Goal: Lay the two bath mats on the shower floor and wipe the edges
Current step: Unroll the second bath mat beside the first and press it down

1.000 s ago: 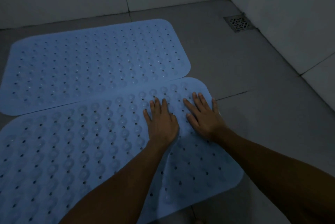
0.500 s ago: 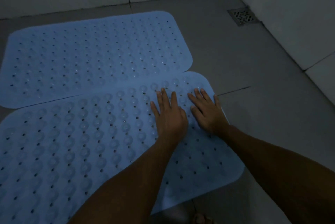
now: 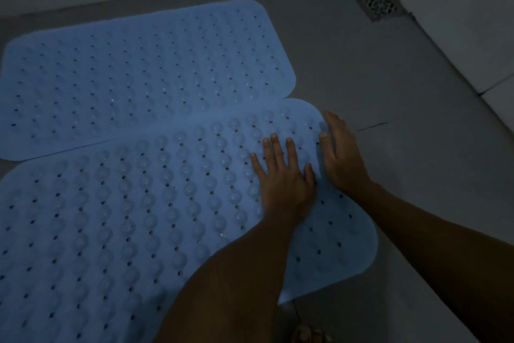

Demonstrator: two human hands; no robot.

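Fingers (image 3: 274, 145) of the left hand (image 3: 282, 178) lay straight and slightly spread, palm down, pressing flat on the near bath mat (image 3: 125, 217); the right hand (image 3: 340, 156) lay just beside it, fingers also extended and held together, resting along that mat's far right corner at its rounded edge; neither hand gripped anything. Both mats were pale blue, dotted with holes and raised bumps; the far bath mat (image 3: 144, 75) lay flat on the grey shower floor (image 3: 361, 73), and the near one's upper edge appeared to overlap it slightly, though the dim light made that seam hard to judge. A square drain grate (image 3: 379, 6) sat in the floor's far right corner, well apart from the mats, beside the pale tiled wall (image 3: 459, 9); toes (image 3: 308, 335) showed at the bottom edge.
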